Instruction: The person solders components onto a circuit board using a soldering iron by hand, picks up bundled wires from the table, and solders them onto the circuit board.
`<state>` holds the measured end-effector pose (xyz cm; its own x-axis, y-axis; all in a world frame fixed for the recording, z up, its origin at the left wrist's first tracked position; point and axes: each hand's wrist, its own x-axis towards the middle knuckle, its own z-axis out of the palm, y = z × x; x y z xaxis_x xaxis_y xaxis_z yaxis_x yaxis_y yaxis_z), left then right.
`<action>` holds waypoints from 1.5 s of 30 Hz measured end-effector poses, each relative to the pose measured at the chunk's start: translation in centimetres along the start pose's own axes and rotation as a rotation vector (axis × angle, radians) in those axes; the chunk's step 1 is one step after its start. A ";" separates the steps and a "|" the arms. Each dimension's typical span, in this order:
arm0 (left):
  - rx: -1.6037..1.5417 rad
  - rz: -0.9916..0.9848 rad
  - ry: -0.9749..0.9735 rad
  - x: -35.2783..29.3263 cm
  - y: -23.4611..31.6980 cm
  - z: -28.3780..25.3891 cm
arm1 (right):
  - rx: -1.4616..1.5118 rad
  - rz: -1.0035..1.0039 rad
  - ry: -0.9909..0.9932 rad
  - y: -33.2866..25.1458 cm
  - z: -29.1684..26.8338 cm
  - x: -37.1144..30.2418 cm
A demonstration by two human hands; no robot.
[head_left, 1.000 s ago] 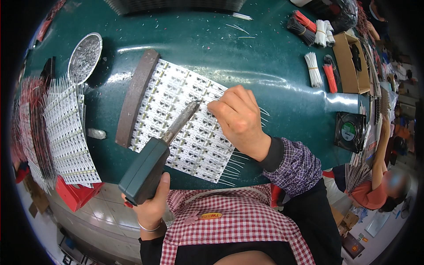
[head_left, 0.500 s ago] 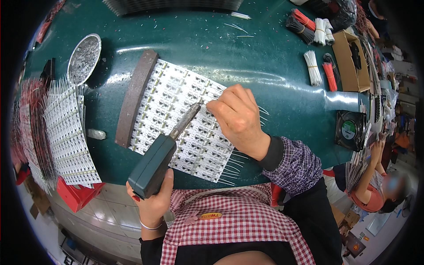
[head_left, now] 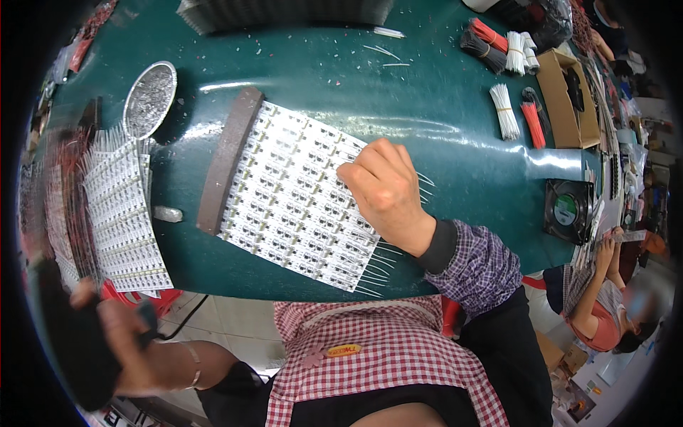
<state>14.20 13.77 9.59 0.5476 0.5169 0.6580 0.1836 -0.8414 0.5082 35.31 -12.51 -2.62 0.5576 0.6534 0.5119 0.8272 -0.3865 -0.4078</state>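
Note:
At the far left, my left hand (head_left: 135, 345) is smeared by motion but grips a dark soldering gun (head_left: 75, 327), held past the table's front edge. My right hand (head_left: 388, 196) rests on the right side of a white circuit-board panel (head_left: 292, 192), its fingers pinched together; what they hold is hidden. Rows of small dark parts cover the panel. Thin white wires (head_left: 373, 270) stick out along its right edge, some passing beneath my hand. A brown bar (head_left: 231, 164) lies against the panel's left edge.
A metal dish (head_left: 151, 99) of silvery scraps and wired panels (head_left: 128, 220) stand at left, near a silvery lump (head_left: 168, 213). Wire bundles (head_left: 504, 112), a cardboard box (head_left: 569, 99) and a fan (head_left: 568, 211) line the right. Another person (head_left: 597, 299) works at far right.
My left hand has swung the soldering gun away from the panel, left and toward me. My right hand stays pinched at the same place on the panel. The view has shifted slightly.

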 end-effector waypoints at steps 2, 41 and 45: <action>-0.525 -0.091 0.096 4.4 1.9 -1.2 | 0.010 0.002 -0.003 0.0 -0.2 -0.1; -0.559 -0.795 -0.190 -4.9 3.4 9.8 | -0.324 0.237 0.077 15.8 0.0 10.2; -0.557 -0.814 -0.198 -5.0 3.4 10.1 | -0.350 0.233 0.035 16.6 -0.4 10.1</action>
<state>20.36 6.69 2.39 0.5611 0.8235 -0.0835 0.1822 -0.0244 0.9830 54.70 -12.59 -3.91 0.7294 0.5023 0.4645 0.6489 -0.7229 -0.2373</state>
